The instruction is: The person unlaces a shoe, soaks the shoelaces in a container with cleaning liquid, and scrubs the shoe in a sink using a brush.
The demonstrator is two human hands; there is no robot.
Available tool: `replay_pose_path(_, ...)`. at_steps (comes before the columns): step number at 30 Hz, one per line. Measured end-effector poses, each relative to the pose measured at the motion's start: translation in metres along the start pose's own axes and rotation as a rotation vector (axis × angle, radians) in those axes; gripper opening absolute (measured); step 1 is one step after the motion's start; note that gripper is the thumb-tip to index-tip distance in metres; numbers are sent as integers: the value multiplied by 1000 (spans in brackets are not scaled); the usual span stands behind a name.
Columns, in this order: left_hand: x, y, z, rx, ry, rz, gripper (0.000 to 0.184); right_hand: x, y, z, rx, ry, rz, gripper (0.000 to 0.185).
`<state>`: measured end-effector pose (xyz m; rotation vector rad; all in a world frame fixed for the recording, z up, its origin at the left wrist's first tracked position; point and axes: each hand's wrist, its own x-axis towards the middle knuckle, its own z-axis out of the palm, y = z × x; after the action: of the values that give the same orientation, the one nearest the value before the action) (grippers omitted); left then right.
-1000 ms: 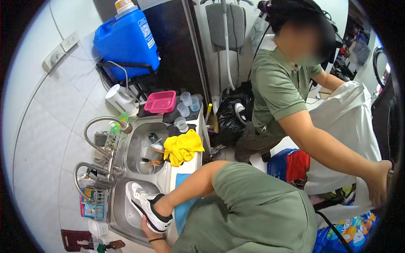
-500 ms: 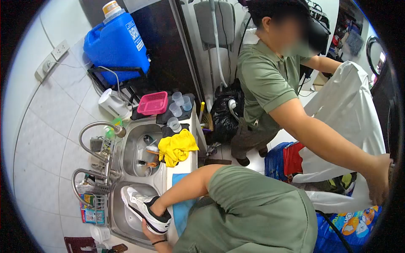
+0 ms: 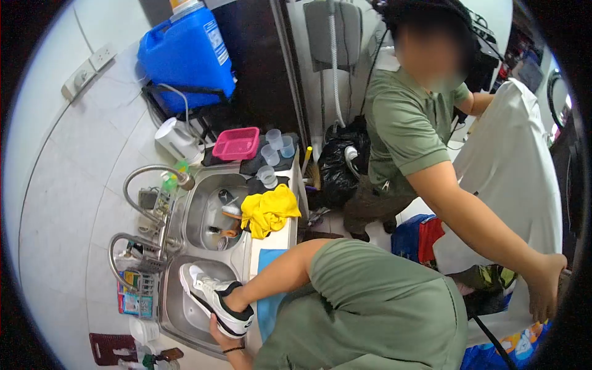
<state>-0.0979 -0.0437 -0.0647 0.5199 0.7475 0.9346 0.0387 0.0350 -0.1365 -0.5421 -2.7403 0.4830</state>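
Observation:
A white sneaker (image 3: 213,296) with black lining and a black stripe is tilted over the nearer steel sink basin (image 3: 185,317), its toe toward the faucets. My right hand (image 3: 235,300) is pushed into the shoe's opening; only the wrist area shows and the fingers are hidden. My left hand (image 3: 221,333), with a dark band at the wrist, grips the shoe at the sole near the heel. In the farther basin (image 3: 200,216) lie brushes (image 3: 229,233) and a dark item. A yellow cloth (image 3: 270,211) is bunched on the counter edge.
Plastic cups (image 3: 269,155), a pink basket (image 3: 236,143) and a blue jug (image 3: 185,58) are beyond the basins. Two curved faucets (image 3: 132,179) rise at left. A co-worker (image 3: 407,123) holds a large white sheet (image 3: 505,172) at right, over bags and clothes.
The whole view has shifted back and forth slightly. The co-worker's white sheet has changed shape and hangs lower over the bags. My hands and the shoe have kept nearly the same pose.

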Motion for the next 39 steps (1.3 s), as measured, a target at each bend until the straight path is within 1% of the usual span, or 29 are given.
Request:
replay_pose_path(2, 6, -2, -17, 27, 15, 12, 65, -1, -1, -1, 34, -6, -14, 38)
replay_pose_path(3, 4, -4, -12, -109, 24, -22, 66, -1, 0, -1, 52, -12, -27, 38)
replay_pose_path(4, 7, -5, -18, -123, 67, -8, 64, 1, -2, -7, 77, -21, -31, 37)
replay_pose_path(7, 8, -1, -5, -123, 29, 44, 63, 6, -1, -28, 205, -74, 3, 36)
replay_pose_path(9, 10, -3, -7, -229, 80, 89, 54, 12, -1, -44, 299, -126, 46, 35)
replay_pose_path(11, 15, -4, -8, -296, 64, 131, 52, 15, 2, -55, 331, -203, 69, 34)
replay_pose_path(12, 15, -5, -11, -332, 72, 144, 52, 18, 1, -58, 313, -242, 64, 34)
replay_pose_path(13, 9, 1, 5, -336, 72, 173, 51, 13, 14, -57, 253, -264, -59, 32)
replay_pose_path(14, 2, 6, 20, -340, 73, 203, 51, 12, 4, -82, 85, -407, -104, 23)
replay_pose_path(15, 0, 6, 18, -309, 103, 230, 50, 12, -7, -111, -78, -545, -172, 19)
replay_pose_path(16, 6, 0, -5, -345, 96, 199, 49, 15, -12, -132, -162, -635, -314, 23)
replay_pose_path(17, -2, 4, 4, -370, 60, 198, 47, 9, -7, -127, 20, -586, -37, 28)
replay_pose_path(18, -6, 9, 17, -392, 22, 205, 46, 6, -1, -124, 159, -552, 84, 36)
replay_pose_path(19, -6, 6, 10, -423, 58, 207, 45, 3, 5, -120, 303, -502, 198, 45)
replay_pose_path(20, -1, 2, -2, -455, 94, 205, 44, 1, -12, -143, 483, -394, 196, 50)
replay_pose_path(21, 2, -1, -11, -442, 98, 201, 44, 1, -3, -132, 612, -474, 301, 52)
replay_pose_path(22, -1, 1, -6, -432, 46, 221, 47, 6, -18, -152, 509, -524, 346, 51)
replay_pose_path(24, 3, -1, -8, -485, 29, 180, 48, 6, -11, -143, 520, -525, 320, 51)
replay_pose_path(26, 3, -2, -6, -459, 73, 198, 49, 5, -1, -130, 389, -529, 311, 51)
replay_pose_path(27, 4, -4, -13, -542, -30, 109, 50, 3, -1, -132, 496, -522, 305, 51)
replay_pose_path(28, 3, -5, -11, -569, -99, 81, 53, 5, -5, -139, 597, -519, 296, 51)
replay_pose_path(29, 2, -4, -3, -536, -15, 118, 54, 8, -14, -148, 680, -523, 430, 51)
replay_pose_path(30, 12, -15, -16, -525, 39, 154, 51, 6, -19, -151, 757, -520, 576, 52)
replay_pose_path(31, 14, -19, -10, -529, 113, 173, 49, -3, -4, -139, 663, -505, 404, 52)
replay_pose_path(32, 14, -16, -6, -527, 176, 183, 46, 0, 1, -137, 637, -519, 387, 52)
replay_pose_path(33, 10, -14, -4, -533, 138, 187, 43, 4, 5, -135, 610, -533, 370, 51)
replay_pose_path(35, 7, -12, 0, -540, 29, 185, 41, 4, -10, -152, 679, -638, 679, 47)
replay_pose_path(38, 11, -10, 1, -544, 72, 194, 44, 0, -14, -161, 764, -572, 468, 37)
replay_pose_path(39, 7, -4, -1, -649, -4, 165, 44, -4, 1, -157, 820, -689, 535, 28)
